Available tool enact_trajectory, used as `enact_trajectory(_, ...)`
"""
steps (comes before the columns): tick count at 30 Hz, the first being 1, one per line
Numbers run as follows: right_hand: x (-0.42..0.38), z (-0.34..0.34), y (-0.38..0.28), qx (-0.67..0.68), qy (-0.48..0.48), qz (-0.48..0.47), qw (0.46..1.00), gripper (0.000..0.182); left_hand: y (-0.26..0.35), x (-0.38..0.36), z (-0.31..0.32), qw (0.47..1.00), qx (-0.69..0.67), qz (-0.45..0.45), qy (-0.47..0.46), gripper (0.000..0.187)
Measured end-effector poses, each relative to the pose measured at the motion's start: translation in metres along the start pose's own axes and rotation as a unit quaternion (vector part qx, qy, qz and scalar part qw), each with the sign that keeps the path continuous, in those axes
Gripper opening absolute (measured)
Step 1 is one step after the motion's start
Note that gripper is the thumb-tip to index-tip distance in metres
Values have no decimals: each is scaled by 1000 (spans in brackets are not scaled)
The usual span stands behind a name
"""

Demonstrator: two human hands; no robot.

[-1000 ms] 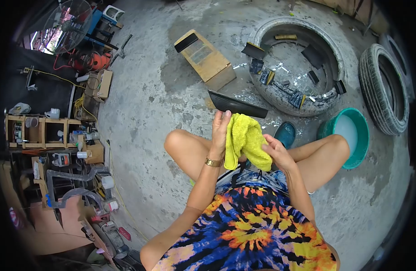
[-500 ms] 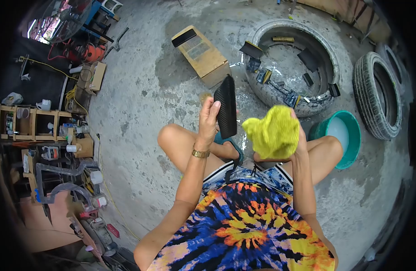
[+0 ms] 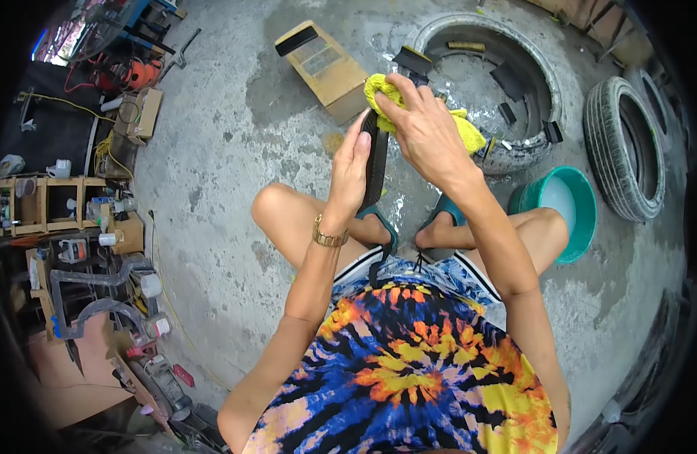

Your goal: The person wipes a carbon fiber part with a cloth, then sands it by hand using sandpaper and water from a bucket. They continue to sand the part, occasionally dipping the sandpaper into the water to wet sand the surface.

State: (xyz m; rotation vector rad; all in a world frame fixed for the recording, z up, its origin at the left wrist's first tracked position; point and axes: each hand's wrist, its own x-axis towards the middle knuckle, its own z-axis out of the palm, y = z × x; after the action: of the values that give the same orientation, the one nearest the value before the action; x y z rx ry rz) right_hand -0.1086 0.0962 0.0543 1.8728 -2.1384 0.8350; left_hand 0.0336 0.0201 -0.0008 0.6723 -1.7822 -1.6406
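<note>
Black carbon-fibre-patterned panel (image 3: 376, 164): held nearly upright in front of the knees. The left hand (image 3: 351, 171) grips its side, thumb along the near face, the other fingers partly closed behind and mostly hidden. The right hand (image 3: 433, 140) has its fingers bent over a yellow-green terry cloth (image 3: 470, 133) and presses it to the panel's upper end. Operation in hand, as judged: wiping. Moving the cloth along the panel would call for firm left-hand support and light, even pressure.

Containers: a teal bucket (image 3: 589, 227) beside the right knee contains cloudy, whitish liquid (image 3: 562, 198). A tyre (image 3: 551, 69) lying flat surrounds several black pieces (image 3: 508, 81); others rest on its sidewall. A wooden box (image 3: 350, 104) carries a black strip (image 3: 297, 41) on top; its interior cannot be seen.
</note>
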Motion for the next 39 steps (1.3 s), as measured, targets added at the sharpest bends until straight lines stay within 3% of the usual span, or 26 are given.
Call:
enact_trajectory(5, -12, 24, -3, 47, -9, 36, 998, 36, -9, -3, 17, 986, -145, -66, 51, 44)
enact_trajectory(6, -19, 25, -8, 75, -72, 58, 993, 38, -9, -2, 20, 978, -176, -70, 85, 45)
enact_trajectory(7, -26, 28, -15, 103, -134, 79, 982, 40, -13, 4, 15, 976, -178, -81, 101, 44)
enact_trajectory(8, -36, 35, -23, 114, -133, 72, 982, 40, -24, 13, 6, 983, -147, -48, 96, 43)
enact_trajectory(14, -87, 53, -54, 164, -182, 41, 968, 39, -33, 35, -18, 972, -187, -58, 133, 45)
enact_trajectory(17, -117, 66, -47, 272, -291, 112, 910, 42, -20, 56, -38, 981, -121, 2, 152, 48)
enact_trajectory(21, -98, 70, -4, 322, -233, 157, 904, 38, 4, 64, -68, 962, -232, 1, 147, 45)
enact_trajectory(24, -38, 66, 19, 399, -64, 163, 900, 36, -22, 76, -107, 945, -303, -1, 124, 41)
enact_trajectory(26, 8, 80, 36, 382, 27, 162, 910, 35, -24, 73, -122, 940, -313, -28, 131, 46)
enact_trajectory(29, 84, 87, 41, 344, 82, 153, 923, 35, -20, 73, -122, 940, -274, 11, 201, 50)
enact_trajectory(32, 139, 122, 46, 231, 145, 65, 960, 37, -16, 73, -124, 931, -308, 19, 195, 52)
enact_trajectory(36, 166, 210, 62, 139, 139, 35, 980, 44, -6, 78, -123, 959, -156, 90, 217, 59)
enact_trajectory(38, 161, 257, 79, 35, 0, 35, 999, 49, -3, 80, -120, 964, -150, 51, 215, 66)
enact_trajectory(39, 156, 269, 82, 32, 0, 37, 999, 49, -11, 83, -121, 961, -179, 67, 198, 76)
